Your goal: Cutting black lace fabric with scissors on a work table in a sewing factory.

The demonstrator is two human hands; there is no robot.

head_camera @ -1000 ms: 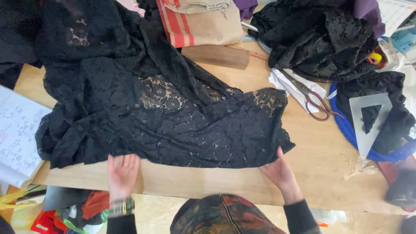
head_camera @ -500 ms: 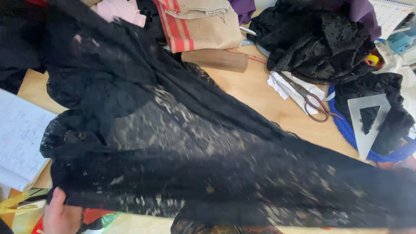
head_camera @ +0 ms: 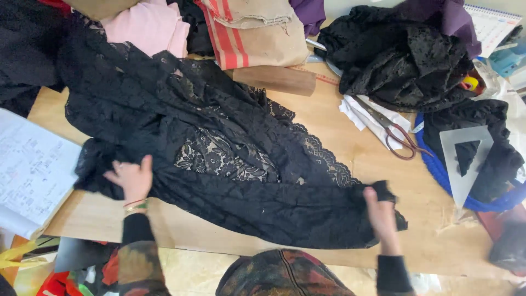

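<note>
A large piece of black lace fabric (head_camera: 219, 148) lies spread and bunched across a wooden table (head_camera: 339, 137). My left hand (head_camera: 130, 178) rests with fingers apart on the fabric's left end, pressing it down. At the fabric's right corner, my right hand (head_camera: 379, 211) pinches the lace edge between the fingers. The lace folds over itself in the middle, showing a paler flower pattern.
Scissors (head_camera: 393, 130) lie on white cloth at the right, beside a clear set square (head_camera: 466, 159) on black and blue cloth. A second black lace heap (head_camera: 405, 60) sits at the back right. Striped beige fabric (head_camera: 252, 33), pink cloth (head_camera: 145, 27) and a paper sheet (head_camera: 30, 170) surround the lace.
The lace was lifted and swept toward the camera half a second ago; now it lies back on the table, folded over, with my hands at its left end and right corner.
</note>
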